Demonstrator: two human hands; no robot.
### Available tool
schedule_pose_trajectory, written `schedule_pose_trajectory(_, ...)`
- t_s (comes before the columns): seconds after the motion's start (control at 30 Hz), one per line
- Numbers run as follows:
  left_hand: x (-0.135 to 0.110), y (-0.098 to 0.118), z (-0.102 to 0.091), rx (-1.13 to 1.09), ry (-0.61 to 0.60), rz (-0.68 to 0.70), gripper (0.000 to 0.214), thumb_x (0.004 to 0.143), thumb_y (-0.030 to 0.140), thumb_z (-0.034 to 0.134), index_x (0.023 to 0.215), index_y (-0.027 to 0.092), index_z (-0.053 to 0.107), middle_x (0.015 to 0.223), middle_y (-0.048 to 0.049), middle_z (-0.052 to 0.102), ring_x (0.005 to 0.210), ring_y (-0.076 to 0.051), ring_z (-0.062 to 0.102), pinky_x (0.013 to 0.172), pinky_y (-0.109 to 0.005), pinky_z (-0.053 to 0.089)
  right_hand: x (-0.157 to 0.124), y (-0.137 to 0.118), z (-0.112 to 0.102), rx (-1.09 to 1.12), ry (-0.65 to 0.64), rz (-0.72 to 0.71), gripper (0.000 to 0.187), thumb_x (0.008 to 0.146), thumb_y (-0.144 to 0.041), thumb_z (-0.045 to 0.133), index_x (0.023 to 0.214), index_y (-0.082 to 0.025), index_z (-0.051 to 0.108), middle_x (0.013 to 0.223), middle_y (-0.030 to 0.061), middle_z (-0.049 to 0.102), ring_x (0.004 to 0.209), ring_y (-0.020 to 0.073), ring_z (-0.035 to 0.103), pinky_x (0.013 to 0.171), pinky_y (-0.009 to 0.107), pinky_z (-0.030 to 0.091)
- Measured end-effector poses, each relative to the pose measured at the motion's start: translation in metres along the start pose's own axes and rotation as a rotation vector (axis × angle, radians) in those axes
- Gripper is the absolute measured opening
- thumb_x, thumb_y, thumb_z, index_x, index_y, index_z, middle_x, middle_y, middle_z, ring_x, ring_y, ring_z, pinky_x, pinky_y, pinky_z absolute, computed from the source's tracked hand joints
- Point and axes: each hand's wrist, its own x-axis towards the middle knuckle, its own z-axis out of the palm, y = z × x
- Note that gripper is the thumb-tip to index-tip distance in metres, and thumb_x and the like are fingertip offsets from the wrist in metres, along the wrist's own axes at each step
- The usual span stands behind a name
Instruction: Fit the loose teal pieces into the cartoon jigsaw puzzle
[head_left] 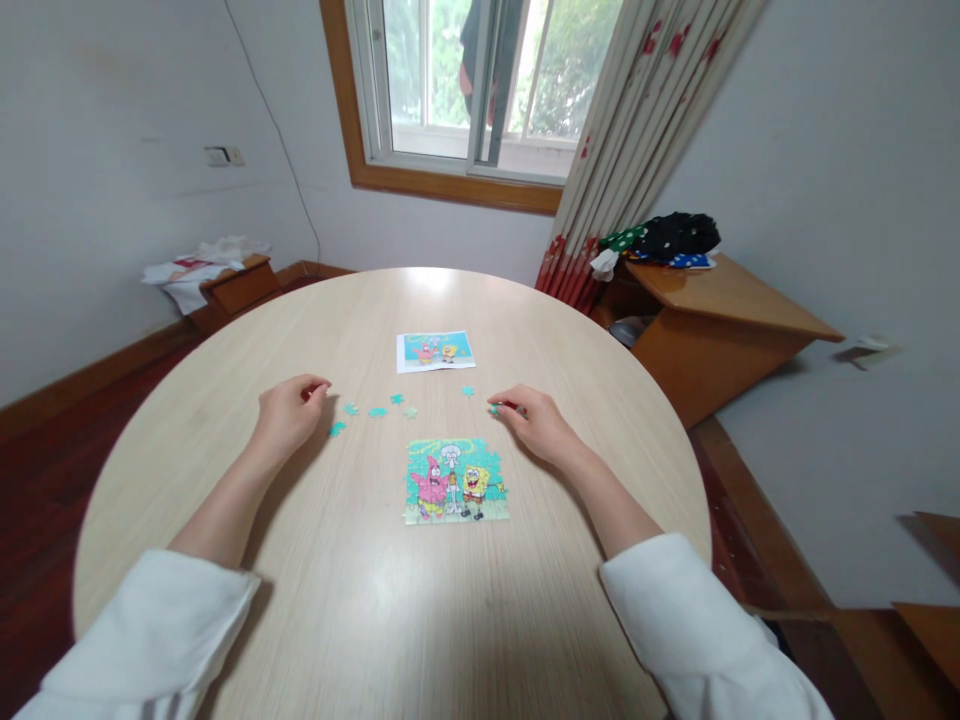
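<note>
A partly assembled jigsaw puzzle (pixel 456 482) with a pink, a grey and a yellow cartoon figure lies on the table in front of me. Its right and top right edges are jagged. My right hand (pixel 536 425) is just beyond its upper right corner, fingertips pinched on a small teal puzzle piece (pixel 494 409). My left hand (pixel 291 415) rests on the table to the left, fingers curled closed, with nothing visible in them. Beside it are several loose pieces, among them a teal piece (pixel 337 429) and a pale piece (pixel 410 412). Another loose piece (pixel 468 391) sits left of my right fingertips.
A printed reference picture (pixel 436 351) lies flat beyond the loose pieces on the round wooden table (pixel 360 620). Past the table's right edge stands a wooden cabinet (pixel 727 320) with dark clothes (pixel 679 236) on top. A window and a curtain (pixel 622 130) are behind.
</note>
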Motion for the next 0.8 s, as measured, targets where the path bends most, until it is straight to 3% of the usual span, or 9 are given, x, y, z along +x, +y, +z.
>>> schedule_pose_trajectory(0.4,0.0,-0.001,-0.02,-0.055,-0.188,-0.015,0.025,0.064,0.041,0.052,0.067,0.02,0.066,0.066,-0.0071,0.068,0.065,-0.023,0.058,0.062,-0.033,0.043,0.001,0.0,0.002,0.004,-0.024,0.01,0.018,0.084,-0.015,0.055,0.093,-0.016,0.07,0.09,0.0085,0.07,0.083,0.0171,0.062,0.079,0.034,0.047)
schedule_pose_trajectory(0.67,-0.004,0.003,-0.018,-0.118,-0.467,0.027,0.024,0.058,0.044,0.06,0.059,0.02,0.062,0.055,-0.0015,0.061,0.054,-0.017,0.053,0.053,-0.029,0.04,0.001,0.002,0.002,0.001,-0.028,0.002,0.019,0.084,-0.016,0.054,0.094,-0.016,0.07,0.089,0.0078,0.07,0.082,0.0167,0.062,0.079,0.033,0.047)
schedule_pose_trajectory(0.8,-0.001,-0.003,-0.019,-0.073,-0.444,0.026,0.018,0.058,0.038,0.056,0.058,0.021,0.062,0.054,-0.001,0.061,0.054,-0.018,0.054,0.053,-0.029,0.04,0.001,0.002,0.002,0.0,-0.033,0.013,0.019,0.084,-0.015,0.054,0.093,-0.016,0.07,0.089,0.0081,0.07,0.081,0.0168,0.062,0.078,0.033,0.047)
